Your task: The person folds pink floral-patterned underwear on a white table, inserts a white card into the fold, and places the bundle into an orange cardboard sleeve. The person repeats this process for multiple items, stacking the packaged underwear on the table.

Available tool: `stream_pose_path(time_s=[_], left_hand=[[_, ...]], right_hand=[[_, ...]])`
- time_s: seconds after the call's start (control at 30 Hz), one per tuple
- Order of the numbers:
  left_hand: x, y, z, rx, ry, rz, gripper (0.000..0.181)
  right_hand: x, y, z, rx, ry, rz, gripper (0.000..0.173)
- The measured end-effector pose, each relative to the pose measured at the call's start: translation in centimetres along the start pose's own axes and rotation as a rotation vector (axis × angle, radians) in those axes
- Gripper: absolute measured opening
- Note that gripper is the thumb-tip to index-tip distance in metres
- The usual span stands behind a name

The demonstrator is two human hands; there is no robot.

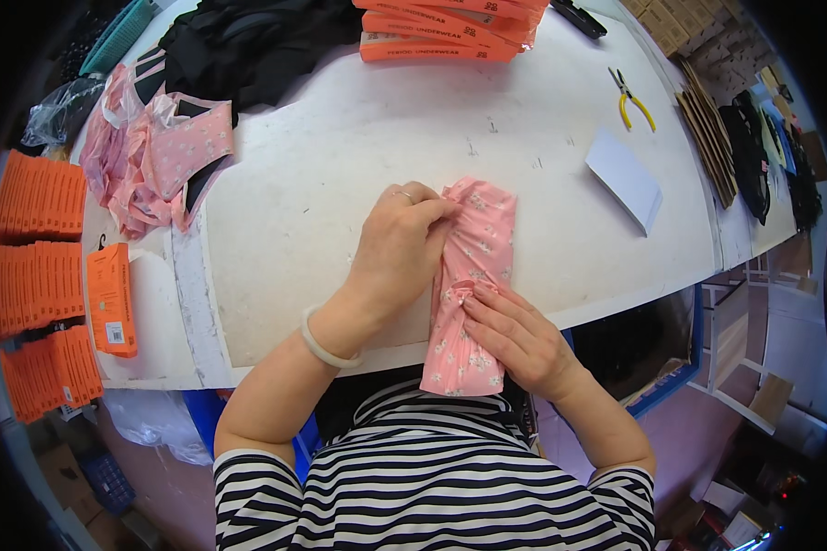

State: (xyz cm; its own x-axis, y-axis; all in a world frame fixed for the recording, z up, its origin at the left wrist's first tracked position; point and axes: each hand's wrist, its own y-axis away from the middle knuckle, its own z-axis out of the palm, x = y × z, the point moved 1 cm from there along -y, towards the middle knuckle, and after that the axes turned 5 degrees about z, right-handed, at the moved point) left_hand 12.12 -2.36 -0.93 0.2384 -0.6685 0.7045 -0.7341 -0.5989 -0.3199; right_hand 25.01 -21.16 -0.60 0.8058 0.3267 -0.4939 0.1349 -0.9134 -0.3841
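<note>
A pink floral pair of underwear (pixel 479 241), folded into a long narrow strip, lies at the table's near edge, its lower end hanging over my lap. My left hand (pixel 406 241) pinches its upper left edge between thumb and fingers. Flat on its lower part, near a gathered fold, rest the fingers of my right hand (pixel 517 330). More pink floral underwear (pixel 189 144) lies in a loose heap at the upper left, beside a pile of black fabric (pixel 248 48).
Orange boxes are stacked at the far edge (pixel 441 49) and at the left (pixel 38 200); a single orange box (pixel 112 299) lies near them. Yellow-handled pliers (pixel 627 103) and a folded white paper (pixel 624 179) lie on the right. Brown cardboard pieces (pixel 706 131) stand further right.
</note>
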Motion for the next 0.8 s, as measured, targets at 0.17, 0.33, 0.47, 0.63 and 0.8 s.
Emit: stream_pose_path(time_s=[0.17,0.33,0.47,0.63,0.8], left_hand=[[0.1,0.6,-1.7,-0.038,-0.104,0.054,0.028],[0.0,0.9,-2.8,-0.109,-0.104,0.089,0.037],[-0.4,1.1,-2.9,-0.119,-0.068,0.076,0.039],[-1.0,1.3,-2.6,-0.104,-0.072,0.087,0.038],[-1.2,1.5,-2.6,-0.101,-0.072,0.08,0.035]], right_hand=[[0.1,0.1,-0.5,0.001,-0.042,0.027,0.037],[0.2,-1.1,-1.8,0.035,-0.249,0.286,0.046],[1.3,-2.1,-0.6,0.218,-0.328,0.51,0.032],[1.3,-4.9,-0.5,0.236,-0.383,0.852,0.044],[1.0,-6.3,-0.7,0.179,-0.321,0.917,0.053]])
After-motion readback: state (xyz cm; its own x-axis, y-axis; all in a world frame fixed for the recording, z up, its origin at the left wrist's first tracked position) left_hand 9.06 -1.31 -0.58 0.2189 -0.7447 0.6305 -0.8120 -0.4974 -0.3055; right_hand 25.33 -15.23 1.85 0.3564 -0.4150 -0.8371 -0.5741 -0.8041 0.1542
